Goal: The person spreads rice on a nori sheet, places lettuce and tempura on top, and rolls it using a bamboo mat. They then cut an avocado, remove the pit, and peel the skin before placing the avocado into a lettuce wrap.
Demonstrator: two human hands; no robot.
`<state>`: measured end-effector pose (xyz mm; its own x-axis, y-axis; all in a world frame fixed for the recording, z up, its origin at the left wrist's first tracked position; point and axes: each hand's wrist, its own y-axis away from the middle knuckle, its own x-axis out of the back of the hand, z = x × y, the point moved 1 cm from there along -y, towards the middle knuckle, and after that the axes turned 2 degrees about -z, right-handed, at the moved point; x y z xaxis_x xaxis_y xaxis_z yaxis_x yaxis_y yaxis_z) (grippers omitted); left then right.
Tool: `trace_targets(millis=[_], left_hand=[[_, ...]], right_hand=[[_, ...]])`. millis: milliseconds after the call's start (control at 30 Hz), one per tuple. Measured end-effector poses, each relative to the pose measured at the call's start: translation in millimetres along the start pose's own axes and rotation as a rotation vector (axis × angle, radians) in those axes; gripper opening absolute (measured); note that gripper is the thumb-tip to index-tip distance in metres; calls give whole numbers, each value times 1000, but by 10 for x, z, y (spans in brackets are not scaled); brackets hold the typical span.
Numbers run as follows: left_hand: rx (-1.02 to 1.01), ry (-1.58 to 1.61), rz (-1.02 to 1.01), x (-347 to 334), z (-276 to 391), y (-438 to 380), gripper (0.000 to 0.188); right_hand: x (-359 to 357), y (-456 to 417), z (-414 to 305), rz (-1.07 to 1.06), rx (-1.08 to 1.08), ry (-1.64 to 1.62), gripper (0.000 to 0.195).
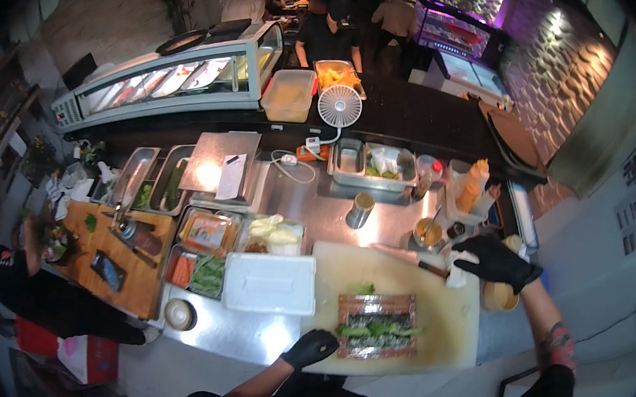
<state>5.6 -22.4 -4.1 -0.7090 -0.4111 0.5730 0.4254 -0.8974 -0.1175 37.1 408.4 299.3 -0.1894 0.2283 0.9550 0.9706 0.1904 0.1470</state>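
A bamboo rolling mat (374, 354) lies on the pale cutting board (448, 340). On the mat is a dark nori sheet (360, 319) with green leaves (374, 330) across it. My left hand (311, 350), black-gloved, has its fingers curled beside the mat's near left corner; nothing shows in it. To the right, my gloved right hand (494, 262) is over a white cloth (461, 270), fingertips touching or just above it; I cannot tell whether it grips the cloth. A knife (405, 256) lies along the board's far edge, handle towards that hand.
A white lidded box (269, 282) and trays of green vegetables (207, 274) stand left of the board. Beyond are a metal canister (361, 210), a sauce cup (428, 232) and squeeze bottles (472, 185). A co-worker (24, 284) is beside a wooden board (139, 293) at left.
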Motion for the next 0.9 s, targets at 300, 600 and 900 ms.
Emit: trace_targets(millis=[300, 600, 900], left_hand=[[120, 81, -203, -305, -783, -471, 23], [234, 115, -76, 108, -1550, -1103, 24], [308, 86, -2, 104, -1542, -1192, 25]], right_hand=[[1029, -3691, 1574, 395, -108, 468, 37], [5, -5848, 3312, 313, -689, 234, 48], [-149, -5867, 3856, 403, -707, -100, 58]])
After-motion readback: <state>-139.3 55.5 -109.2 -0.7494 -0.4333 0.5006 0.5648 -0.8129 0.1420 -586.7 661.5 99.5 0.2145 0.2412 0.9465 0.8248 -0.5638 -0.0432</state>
